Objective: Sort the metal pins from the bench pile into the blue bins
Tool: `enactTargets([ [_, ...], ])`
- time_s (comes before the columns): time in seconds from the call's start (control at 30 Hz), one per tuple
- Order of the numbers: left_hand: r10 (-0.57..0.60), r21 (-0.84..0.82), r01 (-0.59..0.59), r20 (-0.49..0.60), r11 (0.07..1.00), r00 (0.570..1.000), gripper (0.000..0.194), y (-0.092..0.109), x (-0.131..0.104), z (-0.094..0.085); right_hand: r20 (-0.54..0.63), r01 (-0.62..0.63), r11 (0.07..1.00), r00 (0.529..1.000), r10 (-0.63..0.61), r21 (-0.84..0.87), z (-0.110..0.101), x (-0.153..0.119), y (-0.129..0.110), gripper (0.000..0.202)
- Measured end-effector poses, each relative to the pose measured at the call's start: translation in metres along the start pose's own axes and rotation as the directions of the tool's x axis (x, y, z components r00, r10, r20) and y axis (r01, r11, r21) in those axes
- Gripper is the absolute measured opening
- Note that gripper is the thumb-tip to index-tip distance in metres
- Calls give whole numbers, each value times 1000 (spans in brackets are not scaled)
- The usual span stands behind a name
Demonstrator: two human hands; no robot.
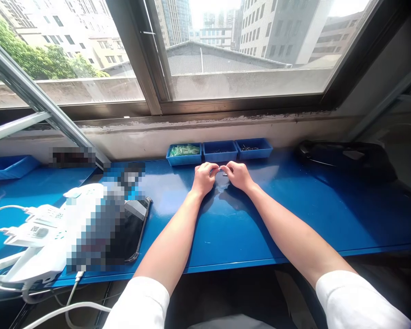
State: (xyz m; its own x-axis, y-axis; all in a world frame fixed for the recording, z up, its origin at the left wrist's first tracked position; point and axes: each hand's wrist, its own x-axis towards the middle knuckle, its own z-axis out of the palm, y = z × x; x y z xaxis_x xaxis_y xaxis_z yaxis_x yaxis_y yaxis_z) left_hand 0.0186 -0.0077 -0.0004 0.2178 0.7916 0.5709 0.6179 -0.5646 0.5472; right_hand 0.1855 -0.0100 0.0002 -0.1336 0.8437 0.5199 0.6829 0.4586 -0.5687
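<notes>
Both hands meet over the blue table, just in front of three small blue bins. My left hand is closed in a pinch, and my right hand pinches close beside it. Between the fingertips is something tiny and pale, too small to name. A small dark piece shows on the table just below the fingers. The left bin holds green-and-clear pieces. Small dark parts lie in the middle bin and the right bin.
A white power strip with plugs and cables lies at the left, beside a dark phone. Behind the table is a window. A black bag sits at the right, and another blue tray at the far left.
</notes>
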Motion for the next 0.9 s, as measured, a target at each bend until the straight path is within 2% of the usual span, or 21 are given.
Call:
enactTargets([
  [0.13,-21,51,19,40,998,999,18,1,0,-1,2,-27,1000,1000,27,12,-2,0,-5,51],
  [0.23,-44,81,40,52,996,998,19,1,-1,-1,-21,-86,969,995,93,232,-2,0,-9,43],
  [0.33,-61,82,57,37,995,997,19,0,0,-1,-14,-148,853,984,179,500,-2,1,-10,37],
  [0.4,-69,74,67,25,995,997,19,-1,0,-1,32,-186,798,978,206,573,-3,1,-11,35],
  [0.5,-79,56,78,13,995,997,19,-1,1,-1,74,-223,775,972,223,591,-5,1,-12,34],
  [0.63,-69,22,69,10,997,998,18,0,2,-1,42,-230,762,965,258,605,-9,2,-15,31],
  [0.77,-85,2,85,-1,996,996,20,1,2,-1,66,-235,748,966,248,620,-7,2,-14,26],
  [0.83,-132,2,132,-32,991,991,22,0,2,0,28,-221,777,967,253,590,-6,3,-12,25],
  [0.9,-191,7,192,-67,981,979,29,-1,2,1,-73,-197,825,958,276,530,-6,5,-9,23],
])
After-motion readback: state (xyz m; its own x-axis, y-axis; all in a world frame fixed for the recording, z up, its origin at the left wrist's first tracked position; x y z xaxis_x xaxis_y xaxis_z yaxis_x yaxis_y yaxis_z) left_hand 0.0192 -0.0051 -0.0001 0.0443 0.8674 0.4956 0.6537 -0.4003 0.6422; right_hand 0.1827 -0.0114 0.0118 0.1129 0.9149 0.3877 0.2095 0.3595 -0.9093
